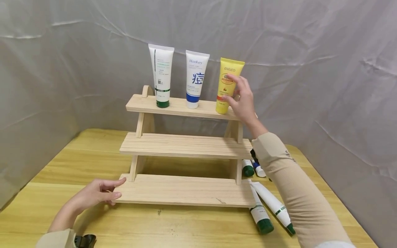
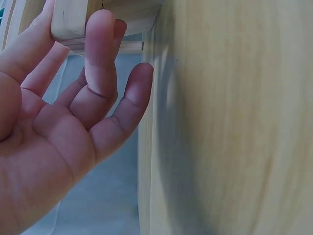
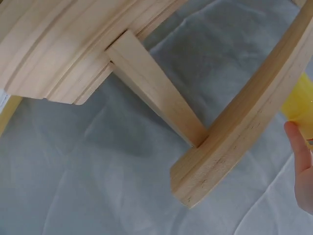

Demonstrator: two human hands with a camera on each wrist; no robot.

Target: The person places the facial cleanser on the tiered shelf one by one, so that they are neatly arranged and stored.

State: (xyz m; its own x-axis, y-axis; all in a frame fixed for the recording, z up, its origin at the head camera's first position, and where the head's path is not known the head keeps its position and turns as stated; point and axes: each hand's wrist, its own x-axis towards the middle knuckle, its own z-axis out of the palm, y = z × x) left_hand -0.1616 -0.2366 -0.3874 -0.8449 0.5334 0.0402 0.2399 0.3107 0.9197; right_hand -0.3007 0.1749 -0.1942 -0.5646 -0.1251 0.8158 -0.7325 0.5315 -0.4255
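A three-tier wooden display rack (image 1: 183, 189) stands on the table. My left hand (image 1: 93, 196) holds the left end of its bottom shelf; in the left wrist view, thumb and fingers meet the board end (image 2: 68, 22) while the little finger (image 2: 134, 90) stays off it. On the top shelf (image 1: 139, 103), a yellow squeeze tube (image 1: 224, 86) stands cap down at the right, and my right hand (image 1: 243, 98) holds it with thumb and fingertips. Left of it stand a white tube with a blue band (image 1: 193, 79) and a taller white tube with a green cap (image 1: 162, 75).
Two white tubes with green caps, one nearer (image 1: 260, 213) and one further right (image 1: 277, 206), lie on the table (image 1: 139, 227) by the rack's right end. More tubes (image 1: 248, 168) lie behind, partly hidden by my right sleeve (image 1: 288, 175). Grey cloth (image 1: 279, 41) hangs behind.
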